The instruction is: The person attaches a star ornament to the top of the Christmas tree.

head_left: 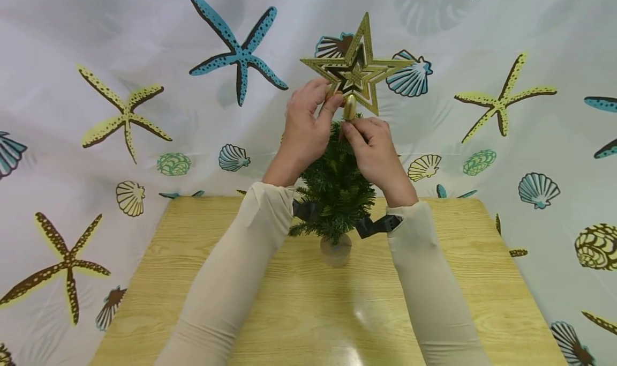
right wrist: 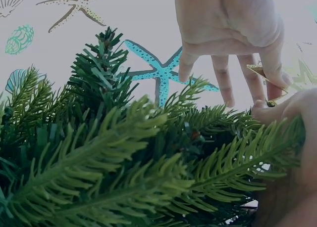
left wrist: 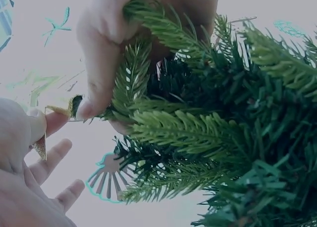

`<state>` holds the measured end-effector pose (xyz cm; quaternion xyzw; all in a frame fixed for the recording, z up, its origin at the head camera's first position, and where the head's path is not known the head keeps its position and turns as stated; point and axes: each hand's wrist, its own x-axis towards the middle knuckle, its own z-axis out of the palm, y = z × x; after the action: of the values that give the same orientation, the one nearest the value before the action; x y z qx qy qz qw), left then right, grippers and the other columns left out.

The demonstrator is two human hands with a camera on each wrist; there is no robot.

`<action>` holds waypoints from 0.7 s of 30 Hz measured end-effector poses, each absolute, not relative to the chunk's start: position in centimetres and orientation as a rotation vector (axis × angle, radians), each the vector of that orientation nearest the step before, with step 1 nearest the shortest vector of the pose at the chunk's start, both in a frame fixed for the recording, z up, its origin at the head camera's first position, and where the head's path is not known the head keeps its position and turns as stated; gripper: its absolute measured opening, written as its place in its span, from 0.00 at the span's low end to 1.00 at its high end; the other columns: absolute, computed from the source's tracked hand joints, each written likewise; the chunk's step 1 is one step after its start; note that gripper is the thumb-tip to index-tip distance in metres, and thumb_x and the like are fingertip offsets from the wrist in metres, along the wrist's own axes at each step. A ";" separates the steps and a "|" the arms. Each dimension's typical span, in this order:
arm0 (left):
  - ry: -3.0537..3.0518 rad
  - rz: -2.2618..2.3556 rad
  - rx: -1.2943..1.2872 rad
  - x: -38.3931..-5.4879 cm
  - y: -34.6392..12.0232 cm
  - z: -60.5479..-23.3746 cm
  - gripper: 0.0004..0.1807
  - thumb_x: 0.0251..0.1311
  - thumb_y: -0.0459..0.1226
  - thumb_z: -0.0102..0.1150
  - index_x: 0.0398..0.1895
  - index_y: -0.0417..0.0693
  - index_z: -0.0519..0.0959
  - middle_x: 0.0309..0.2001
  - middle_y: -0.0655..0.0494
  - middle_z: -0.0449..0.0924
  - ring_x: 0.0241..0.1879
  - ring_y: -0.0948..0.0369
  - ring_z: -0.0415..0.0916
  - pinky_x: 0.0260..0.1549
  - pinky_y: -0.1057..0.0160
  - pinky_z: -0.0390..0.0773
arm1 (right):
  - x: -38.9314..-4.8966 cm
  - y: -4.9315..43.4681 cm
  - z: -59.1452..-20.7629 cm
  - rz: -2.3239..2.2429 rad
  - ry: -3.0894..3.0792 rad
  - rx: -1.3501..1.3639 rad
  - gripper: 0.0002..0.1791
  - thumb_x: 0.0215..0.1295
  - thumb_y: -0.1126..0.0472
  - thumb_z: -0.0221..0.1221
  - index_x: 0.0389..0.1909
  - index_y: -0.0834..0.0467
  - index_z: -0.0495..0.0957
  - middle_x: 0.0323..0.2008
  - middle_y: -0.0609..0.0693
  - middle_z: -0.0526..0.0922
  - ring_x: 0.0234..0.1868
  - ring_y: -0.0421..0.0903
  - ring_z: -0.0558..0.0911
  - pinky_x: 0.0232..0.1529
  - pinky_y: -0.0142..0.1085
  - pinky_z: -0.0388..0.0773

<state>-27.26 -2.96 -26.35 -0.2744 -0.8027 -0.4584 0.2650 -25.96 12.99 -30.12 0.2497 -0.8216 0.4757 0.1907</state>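
Note:
A gold star tree topper (head_left: 356,75) stands upright above a small artificial Christmas tree (head_left: 337,189), its gold socket (head_left: 350,107) pointing down at the top. My left hand (head_left: 308,122) pinches the star low on its left side, between thumb and fingers. In the right wrist view the other fingers of that left hand (right wrist: 228,24) hang straight. Just beneath the socket, my right hand (head_left: 378,149) pinches the tip of the tree between thumb and fingers. The left wrist view has the socket's dark opening right at the right thumb (left wrist: 94,88), with green branches (left wrist: 193,133) around it.
The tree's round pale base (head_left: 336,252) stands on a light wooden table (head_left: 308,301). Behind and beside the table hangs a white cloth (head_left: 270,130) printed with starfish and shells. Black wrist mounts (head_left: 378,226) sit close to the branches.

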 end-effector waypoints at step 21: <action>-2.151 -1.642 -0.563 -27.0 -2.4 -26.5 0.17 0.79 0.49 0.51 0.47 0.49 0.85 0.53 0.58 0.84 0.64 0.68 0.71 0.66 0.60 0.68 | -24.7 12.9 -29.0 1.508 -2.338 0.442 0.27 0.82 0.53 0.52 0.71 0.65 0.67 0.71 0.62 0.68 0.76 0.57 0.61 0.74 0.55 0.56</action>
<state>-26.96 -2.36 -26.46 -0.2000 -0.7644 -0.5836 0.1874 -24.71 12.86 -28.97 0.1550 -0.8191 0.5282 0.1617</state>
